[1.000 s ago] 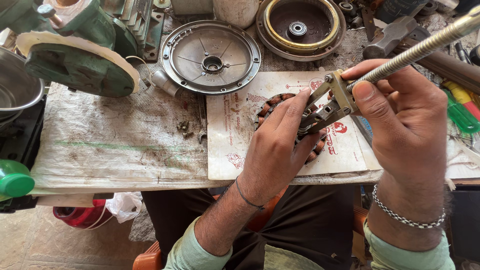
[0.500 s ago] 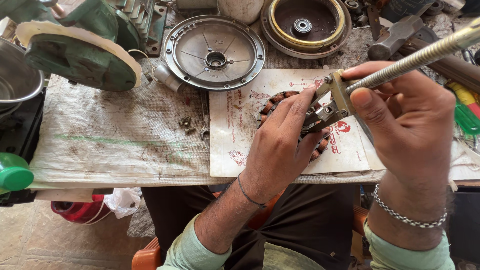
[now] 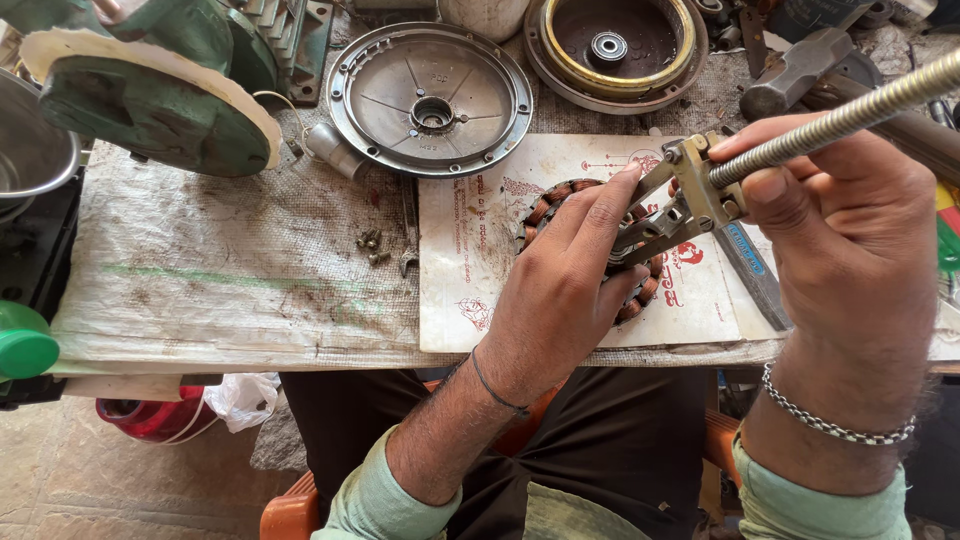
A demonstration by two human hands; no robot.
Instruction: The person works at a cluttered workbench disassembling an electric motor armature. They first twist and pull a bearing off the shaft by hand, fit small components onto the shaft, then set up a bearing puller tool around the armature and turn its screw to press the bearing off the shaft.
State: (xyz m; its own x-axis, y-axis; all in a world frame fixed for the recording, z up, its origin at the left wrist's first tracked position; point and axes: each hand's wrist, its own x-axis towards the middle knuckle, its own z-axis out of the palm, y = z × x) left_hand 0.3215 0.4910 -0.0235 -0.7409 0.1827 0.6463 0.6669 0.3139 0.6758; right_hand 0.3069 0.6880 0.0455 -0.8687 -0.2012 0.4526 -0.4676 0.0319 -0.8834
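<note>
The setting is a motor repair workshop. A cloth-covered workbench (image 3: 230, 290) carries dismantled motor parts: a round metal end cover (image 3: 430, 100), a rotor housing (image 3: 615, 45), a copper-wound stator (image 3: 560, 200), loose screws (image 3: 372, 243), a hammer (image 3: 795, 70) and a green machine casing (image 3: 150, 100).

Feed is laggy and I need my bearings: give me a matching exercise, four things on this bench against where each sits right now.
Things:
1. copper-wound stator
2. threaded puller tool
3. round metal end cover
4. loose screws

Places:
A. on the bare cloth, left of the printed sheet
B. under the left hand, on the printed sheet
C. top middle of the bench, lying flat
D. gripped in the right hand

Pairs: 1-B, 2-D, 3-C, 4-A
</note>
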